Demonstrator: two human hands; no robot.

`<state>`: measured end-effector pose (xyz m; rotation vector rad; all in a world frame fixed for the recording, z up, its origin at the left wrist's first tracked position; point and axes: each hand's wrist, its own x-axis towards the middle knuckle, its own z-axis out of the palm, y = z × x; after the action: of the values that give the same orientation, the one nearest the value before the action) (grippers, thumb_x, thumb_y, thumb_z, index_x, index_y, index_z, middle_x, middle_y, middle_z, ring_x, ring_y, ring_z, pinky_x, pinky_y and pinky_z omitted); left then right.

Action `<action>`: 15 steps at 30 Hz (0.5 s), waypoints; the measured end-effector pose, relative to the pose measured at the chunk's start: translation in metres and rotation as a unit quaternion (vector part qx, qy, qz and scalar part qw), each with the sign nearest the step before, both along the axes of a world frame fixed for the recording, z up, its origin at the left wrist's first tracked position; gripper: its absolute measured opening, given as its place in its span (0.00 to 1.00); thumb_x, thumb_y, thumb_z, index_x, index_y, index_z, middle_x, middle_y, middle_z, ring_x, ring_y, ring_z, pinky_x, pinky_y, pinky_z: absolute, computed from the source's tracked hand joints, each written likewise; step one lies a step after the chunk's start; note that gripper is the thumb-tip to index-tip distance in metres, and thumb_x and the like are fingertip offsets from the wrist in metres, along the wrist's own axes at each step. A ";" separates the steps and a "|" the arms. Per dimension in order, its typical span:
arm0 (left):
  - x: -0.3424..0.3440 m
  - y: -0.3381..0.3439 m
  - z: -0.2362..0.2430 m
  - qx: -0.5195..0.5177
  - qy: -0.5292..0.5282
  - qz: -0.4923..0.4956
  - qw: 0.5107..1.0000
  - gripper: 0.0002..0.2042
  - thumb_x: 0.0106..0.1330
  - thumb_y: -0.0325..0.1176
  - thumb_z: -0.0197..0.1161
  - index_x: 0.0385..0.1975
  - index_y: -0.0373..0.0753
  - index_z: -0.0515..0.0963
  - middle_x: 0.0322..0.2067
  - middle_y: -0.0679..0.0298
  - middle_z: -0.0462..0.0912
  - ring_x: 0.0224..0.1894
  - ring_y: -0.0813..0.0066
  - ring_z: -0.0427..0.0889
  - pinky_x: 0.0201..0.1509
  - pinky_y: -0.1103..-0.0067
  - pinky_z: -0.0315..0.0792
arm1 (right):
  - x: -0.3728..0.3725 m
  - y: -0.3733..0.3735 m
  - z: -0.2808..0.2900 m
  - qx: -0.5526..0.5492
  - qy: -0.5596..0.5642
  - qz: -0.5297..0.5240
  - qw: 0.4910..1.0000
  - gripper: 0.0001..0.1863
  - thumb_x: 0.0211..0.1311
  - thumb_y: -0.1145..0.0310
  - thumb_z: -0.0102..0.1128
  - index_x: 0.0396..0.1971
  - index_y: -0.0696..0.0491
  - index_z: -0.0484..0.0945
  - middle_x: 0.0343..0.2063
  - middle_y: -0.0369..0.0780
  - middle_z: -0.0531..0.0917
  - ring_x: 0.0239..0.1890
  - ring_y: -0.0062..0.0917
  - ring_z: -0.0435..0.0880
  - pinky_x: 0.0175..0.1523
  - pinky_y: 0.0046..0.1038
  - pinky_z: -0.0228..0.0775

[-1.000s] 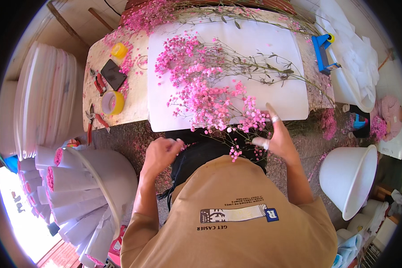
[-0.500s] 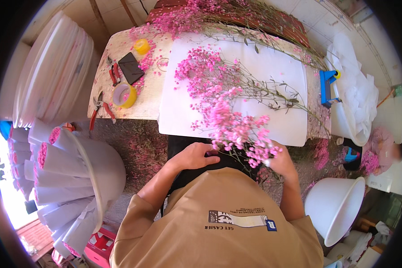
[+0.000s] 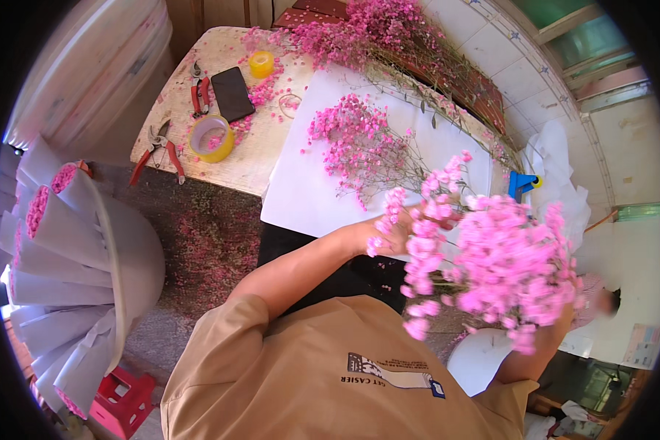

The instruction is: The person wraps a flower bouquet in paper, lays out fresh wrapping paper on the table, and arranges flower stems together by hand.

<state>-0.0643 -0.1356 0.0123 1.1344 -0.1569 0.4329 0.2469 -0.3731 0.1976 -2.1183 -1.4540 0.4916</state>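
Observation:
A bunch of pink baby's breath is raised off the table's right front, blurred by motion. My right forearm runs up behind it; the blossoms hide my right hand, which is at the bunch. My left hand reaches over the front edge of the white paper sheet to the bunch's left side; blossoms cover most of its fingers, so its grip is unclear. Another pink baby's breath spray lies on the sheet, its stems pointing right.
On the table's left lie red-handled pruners, a second pair, a phone and tape rolls. A blue tape dispenser stands right. Paper-wrapped bunches fill a white tub. Another person is at far right.
The baby's breath bunch has risen and swung right, off the paper, with my right arm. My left hand has moved from my lap up and right to the bunch. The view has turned right.

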 end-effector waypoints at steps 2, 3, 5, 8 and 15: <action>0.010 0.011 -0.006 -0.165 -0.126 0.017 0.978 0.40 0.70 0.38 0.65 0.77 0.44 0.48 0.73 0.53 0.61 0.72 0.57 0.65 0.74 0.63 0.65 | -0.028 0.051 0.004 0.085 -0.280 0.192 0.937 0.19 0.51 0.78 0.63 0.46 0.61 0.81 0.40 0.47 0.86 0.41 0.35 0.86 0.48 0.30 0.76; 0.004 0.022 -0.009 -0.201 -0.161 0.024 0.966 0.40 0.72 0.42 0.61 0.78 0.47 0.45 0.75 0.53 0.57 0.74 0.55 0.62 0.74 0.61 0.65 | -0.065 0.086 0.009 0.002 -0.117 0.148 0.982 0.16 0.55 0.77 0.56 0.45 0.62 0.81 0.40 0.45 0.87 0.43 0.31 0.85 0.52 0.30 0.75; -0.011 0.041 -0.002 -0.263 -0.146 0.059 0.952 0.36 0.77 0.47 0.53 0.79 0.52 0.43 0.77 0.52 0.52 0.76 0.51 0.58 0.72 0.59 0.67 | -0.100 0.121 -0.006 0.022 -0.141 0.128 0.981 0.19 0.53 0.83 0.52 0.46 0.62 0.81 0.37 0.46 0.87 0.40 0.33 0.85 0.50 0.30 0.75; -0.049 0.059 -0.002 -0.338 -0.139 0.147 0.919 0.36 0.73 0.32 0.60 0.78 0.44 0.50 0.72 0.53 0.65 0.70 0.62 0.70 0.70 0.64 0.68 | -0.101 0.153 -0.045 0.052 -0.188 0.122 0.973 0.21 0.51 0.82 0.58 0.48 0.58 0.81 0.39 0.50 0.85 0.41 0.48 0.86 0.46 0.36 0.76; -0.101 0.110 -0.061 -0.357 -0.080 0.357 0.859 0.39 0.55 0.12 0.49 0.73 0.39 0.59 0.67 0.50 0.71 0.66 0.61 0.75 0.64 0.73 0.72 | -0.101 0.231 -0.163 0.061 -0.194 0.162 0.966 0.22 0.51 0.79 0.63 0.49 0.55 0.82 0.44 0.47 0.84 0.43 0.44 0.86 0.48 0.36 0.77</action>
<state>-0.1649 -0.0251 -0.0492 0.3738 0.2862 1.1423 0.1462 -0.1422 0.0347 -1.9586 -2.0128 0.0937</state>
